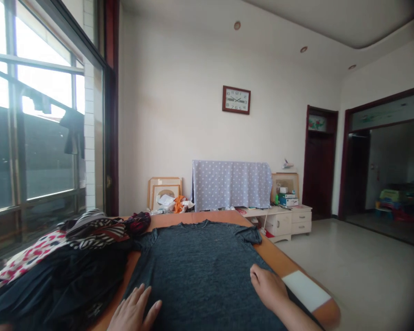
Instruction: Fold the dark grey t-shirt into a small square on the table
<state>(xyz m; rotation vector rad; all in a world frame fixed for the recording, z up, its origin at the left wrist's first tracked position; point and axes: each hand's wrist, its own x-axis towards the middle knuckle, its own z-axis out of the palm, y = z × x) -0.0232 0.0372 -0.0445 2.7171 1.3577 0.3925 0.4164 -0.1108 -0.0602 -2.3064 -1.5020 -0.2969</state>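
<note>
A dark blue-grey T-shirt (203, 271) lies spread out, front or back uncertain, on an orange-brown table (276, 257). Its neckline points away from me and a short sleeve shows on each side. My left hand (134, 310) rests on the shirt's left edge, palm down, with its fingers stretched out. On the right side of the shirt is my right hand (267, 285), its fingers curled closed. Whether any cloth is caught in them is hidden.
Heaped clothes, including a black garment (62, 280) and a striped one (93, 227), lie left of the shirt. A pale panel (307, 290) is at the table's right edge. Beyond stand a white cabinet (301, 220) and something draped with polka-dot cloth (232, 184). Windows line the left.
</note>
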